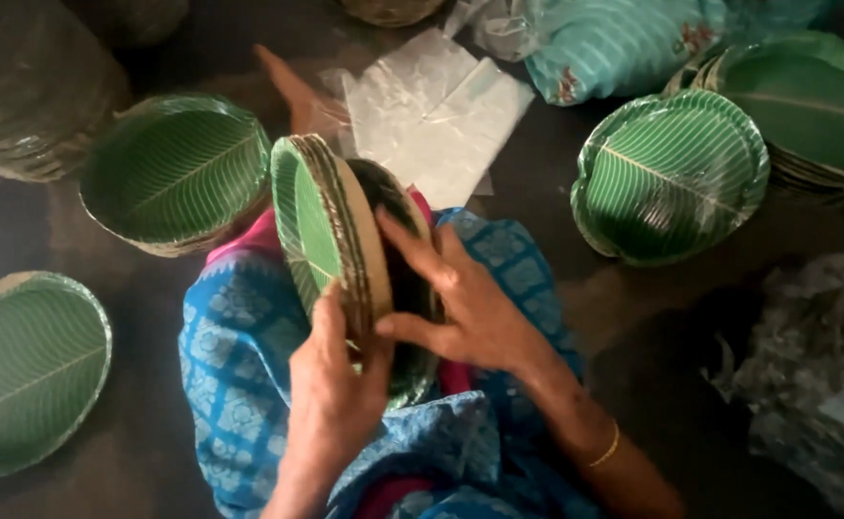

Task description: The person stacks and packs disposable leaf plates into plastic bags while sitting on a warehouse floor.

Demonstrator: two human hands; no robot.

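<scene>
Our left hand (pixel 330 384) pinched the lower edge of a stack of green leaf-print plates (pixel 330 231) held on edge over our lap; our right hand (pixel 460 298), fingers spread, pressed flat on the stack's back. Around us on the dark floor (pixel 556 211) lay more plate piles (pixel 667 173) and folded clear plastic bags (pixel 431 111).

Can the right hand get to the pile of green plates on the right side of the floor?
Probably yes. The right hand rests on the held plate stack, and bare floor lies between it and that plate pile.
</scene>
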